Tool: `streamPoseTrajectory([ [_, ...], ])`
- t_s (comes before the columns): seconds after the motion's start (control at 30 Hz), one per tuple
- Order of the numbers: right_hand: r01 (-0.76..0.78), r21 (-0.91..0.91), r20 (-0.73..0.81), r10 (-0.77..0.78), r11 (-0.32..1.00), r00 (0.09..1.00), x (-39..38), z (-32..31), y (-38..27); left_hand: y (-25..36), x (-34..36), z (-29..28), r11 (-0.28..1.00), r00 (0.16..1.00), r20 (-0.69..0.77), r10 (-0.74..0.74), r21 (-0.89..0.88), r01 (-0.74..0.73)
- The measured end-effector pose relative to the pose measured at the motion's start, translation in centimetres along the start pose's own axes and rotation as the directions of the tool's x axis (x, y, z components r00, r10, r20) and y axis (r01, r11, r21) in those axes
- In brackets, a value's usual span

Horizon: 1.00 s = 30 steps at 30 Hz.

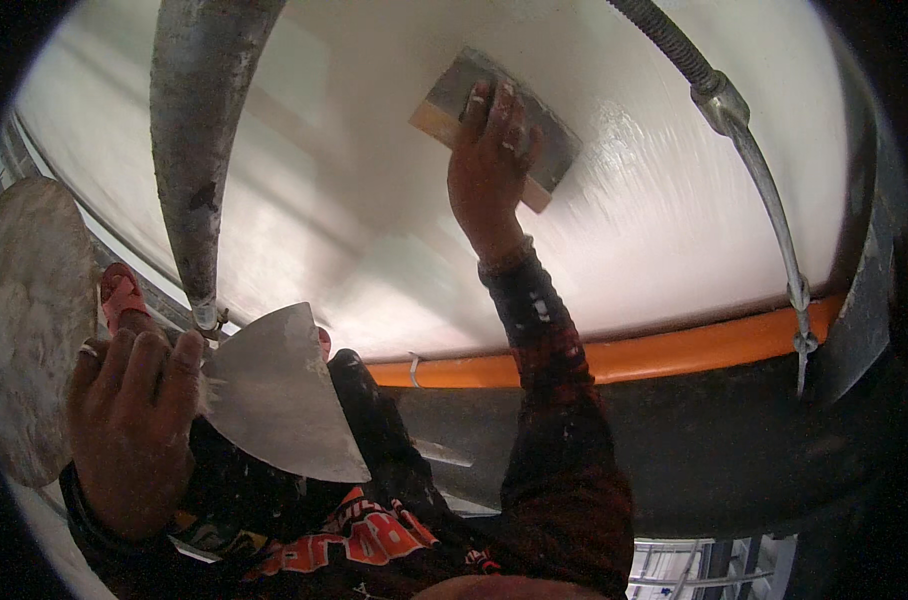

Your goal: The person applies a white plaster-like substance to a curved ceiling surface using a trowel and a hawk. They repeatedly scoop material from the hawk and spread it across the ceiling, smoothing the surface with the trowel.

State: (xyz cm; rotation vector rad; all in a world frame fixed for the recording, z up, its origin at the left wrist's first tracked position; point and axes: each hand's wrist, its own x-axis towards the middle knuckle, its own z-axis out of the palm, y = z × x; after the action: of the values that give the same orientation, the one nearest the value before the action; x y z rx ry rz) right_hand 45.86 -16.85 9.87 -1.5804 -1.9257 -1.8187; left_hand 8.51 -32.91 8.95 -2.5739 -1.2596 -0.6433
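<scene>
High in the middle of the view, my right hand (494, 180) is closed on a sponge float (548, 150) with a grey back and a tan edge. The float lies tilted against a broad, pale, smooth wall surface (374, 200). At the lower left, my left hand (134, 420) is curled round the handle of a wide scraper (284, 400), its handle hidden by the fingers. The scraper's flat metal blade fans out to the right of the hand, in front of my dark clothing. White smears mark both hands and my right sleeve.
A thick grey metal pole (199, 140) stands left of centre. At the right hangs a threaded metal rod (754, 170) with a chain. An orange tube (694, 348) runs along the wall's lower edge. A worn, rounded board (39, 330) stands at far left, near a red object (121, 290).
</scene>
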Motion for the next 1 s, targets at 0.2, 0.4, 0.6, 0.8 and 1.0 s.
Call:
streamPoseTrajectory([
  [0.2,-0.199,0.366,0.187,0.138,0.909,0.973,-1.9,-6.3,3.0,0.4,0.6,0.2,0.995,0.996,0.046,-0.076,-0.059,0.079],
  [0.4,-0.425,0.86,0.348,0.286,0.281,0.893,-13.5,-7.2,-2.2,2.0,3.9,-0.9,0.955,0.967,0.24,0.088,-0.297,-0.013],
  [0.6,-0.602,0.779,0.624,0.12,-0.176,0.772,-23.9,-11.7,-18.9,3.5,15.0,2.7,0.948,0.912,-0.261,0.317,0.07,-0.31],
  [0.8,-0.517,0.784,0.505,-0.13,-0.345,0.853,-24.5,-13.0,-21.9,5.1,26.2,8.1,0.999,0.975,-0.221,0.035,0.046,-0.025],
  [1.0,-0.565,0.751,0.573,-0.089,-0.34,0.815,-26.0,-11.6,-21.4,5.2,31.0,12.5,0.995,0.816,-0.569,0.097,0.07,-0.07],
])
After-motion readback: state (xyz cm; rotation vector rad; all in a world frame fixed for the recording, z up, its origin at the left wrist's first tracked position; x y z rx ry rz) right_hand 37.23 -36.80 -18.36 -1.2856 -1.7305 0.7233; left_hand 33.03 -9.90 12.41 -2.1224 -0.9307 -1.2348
